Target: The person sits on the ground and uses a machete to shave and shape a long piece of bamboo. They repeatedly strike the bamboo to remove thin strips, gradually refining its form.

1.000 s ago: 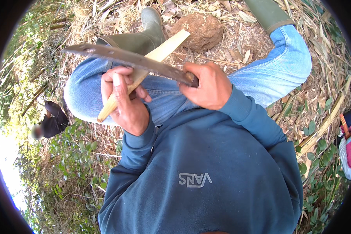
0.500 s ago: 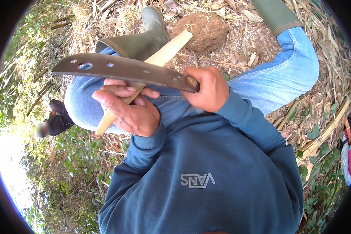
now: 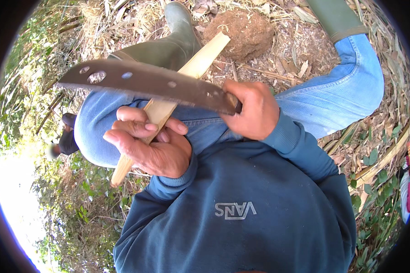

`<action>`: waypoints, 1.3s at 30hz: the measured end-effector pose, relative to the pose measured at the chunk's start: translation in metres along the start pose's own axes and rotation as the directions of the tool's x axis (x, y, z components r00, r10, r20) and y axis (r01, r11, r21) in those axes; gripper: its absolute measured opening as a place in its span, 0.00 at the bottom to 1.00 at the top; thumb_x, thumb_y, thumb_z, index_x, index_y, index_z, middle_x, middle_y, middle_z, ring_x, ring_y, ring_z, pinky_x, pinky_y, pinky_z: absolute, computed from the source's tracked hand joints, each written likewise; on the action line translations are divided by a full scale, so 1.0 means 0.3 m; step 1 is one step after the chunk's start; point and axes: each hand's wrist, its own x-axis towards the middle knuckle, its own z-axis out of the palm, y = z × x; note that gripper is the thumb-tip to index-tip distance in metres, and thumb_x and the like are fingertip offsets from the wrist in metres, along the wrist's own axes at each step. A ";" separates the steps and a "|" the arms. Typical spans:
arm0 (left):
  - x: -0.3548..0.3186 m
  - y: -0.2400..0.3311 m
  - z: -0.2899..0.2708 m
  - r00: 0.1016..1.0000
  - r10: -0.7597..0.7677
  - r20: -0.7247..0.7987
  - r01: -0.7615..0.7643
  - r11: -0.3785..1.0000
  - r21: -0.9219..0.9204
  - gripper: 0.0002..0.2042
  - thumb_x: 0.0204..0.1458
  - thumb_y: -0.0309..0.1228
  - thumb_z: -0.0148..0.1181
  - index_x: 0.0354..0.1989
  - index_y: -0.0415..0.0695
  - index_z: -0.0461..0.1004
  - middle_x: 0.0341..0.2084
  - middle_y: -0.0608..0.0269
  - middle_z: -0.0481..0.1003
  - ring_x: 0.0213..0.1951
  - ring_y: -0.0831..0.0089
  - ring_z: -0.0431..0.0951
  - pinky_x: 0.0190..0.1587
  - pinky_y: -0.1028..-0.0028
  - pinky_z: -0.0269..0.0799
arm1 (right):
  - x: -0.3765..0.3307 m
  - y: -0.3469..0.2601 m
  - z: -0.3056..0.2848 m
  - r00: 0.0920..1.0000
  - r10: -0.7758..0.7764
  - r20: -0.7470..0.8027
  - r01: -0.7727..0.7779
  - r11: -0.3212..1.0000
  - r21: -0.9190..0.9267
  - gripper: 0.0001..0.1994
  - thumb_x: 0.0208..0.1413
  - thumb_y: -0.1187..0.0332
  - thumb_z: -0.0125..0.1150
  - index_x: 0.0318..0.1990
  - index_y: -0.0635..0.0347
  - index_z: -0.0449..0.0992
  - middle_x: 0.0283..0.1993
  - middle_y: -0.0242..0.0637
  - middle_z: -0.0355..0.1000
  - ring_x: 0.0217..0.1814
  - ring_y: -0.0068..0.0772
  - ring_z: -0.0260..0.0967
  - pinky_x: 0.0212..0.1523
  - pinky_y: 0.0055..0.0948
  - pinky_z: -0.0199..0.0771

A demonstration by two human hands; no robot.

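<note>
Dry leaves [image 3: 304, 16] littered the ground [image 3: 321, 54] below the wooden strip [image 3: 161, 111], which slanted under the knife [image 3: 136, 79] in the half-curled left hand [image 3: 157, 152]. Wrapped tight round the knife's handle [image 3: 233, 102], the right hand [image 3: 254, 111] showed more of its flat side than a second earlier.

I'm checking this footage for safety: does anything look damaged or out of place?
Nothing clearly stands out. The dark blade in the right hand has holes, but their neat outlines suggest design, not damage. The pale wood strip in the left hand shows no obvious break where visible.
</note>
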 end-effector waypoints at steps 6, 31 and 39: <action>0.006 -0.013 0.026 0.994 0.091 0.054 -0.090 0.996 -0.010 0.21 0.68 0.46 0.40 0.25 0.46 0.60 0.21 0.64 0.62 0.09 0.81 0.54 0.08 0.83 0.59 | 0.032 0.038 -0.002 0.999 0.038 -0.006 -0.039 0.998 -0.059 0.10 0.41 0.66 0.66 0.29 0.60 0.73 0.22 0.50 0.72 0.27 0.56 0.74 0.29 0.48 0.74; 0.014 -0.001 0.070 1.000 0.012 -0.022 -0.012 0.999 0.034 0.20 0.68 0.44 0.41 0.24 0.47 0.57 0.20 0.68 0.57 0.09 0.82 0.52 0.07 0.84 0.55 | 0.035 0.034 -0.005 0.996 0.071 -0.055 -0.078 0.988 -0.131 0.11 0.41 0.67 0.66 0.30 0.60 0.72 0.23 0.48 0.73 0.28 0.55 0.74 0.30 0.47 0.74; 0.014 -0.010 0.063 1.000 0.026 -0.006 -0.026 1.000 0.000 0.21 0.69 0.44 0.36 0.24 0.45 0.58 0.21 0.66 0.56 0.08 0.79 0.55 0.07 0.84 0.59 | 0.056 0.106 0.017 0.990 0.054 -0.127 -0.069 0.991 -0.114 0.09 0.41 0.68 0.65 0.30 0.61 0.74 0.23 0.50 0.74 0.27 0.56 0.74 0.30 0.49 0.74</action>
